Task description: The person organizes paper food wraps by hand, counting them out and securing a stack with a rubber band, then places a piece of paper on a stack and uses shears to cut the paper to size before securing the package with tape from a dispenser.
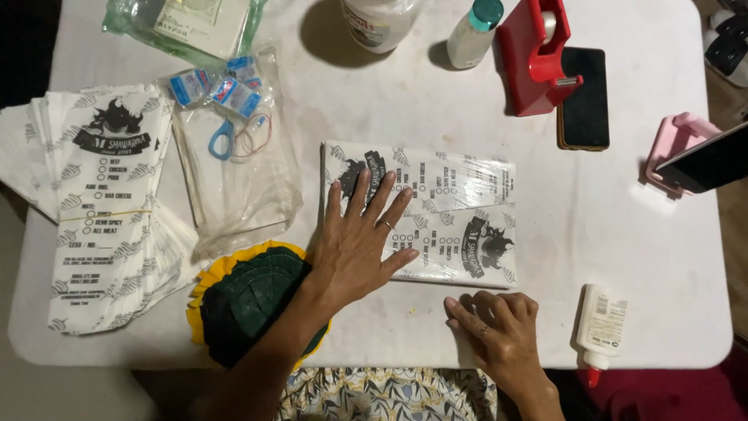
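A folded white printed paper sheet with black logos lies flat in the middle of the white table. My left hand presses flat on the sheet's left part, fingers spread, a ring on one finger. My right hand rests on the table just below the sheet's lower edge, fingers curled down and touching the surface, holding nothing I can see.
A stack of printed paper bags lies at left beside clear plastic bags with blue scissors and rubber bands. A green-and-yellow round fan sits near the front edge. A glue bottle, red tape dispenser, dark phone, bottles and pink phone stand stand around.
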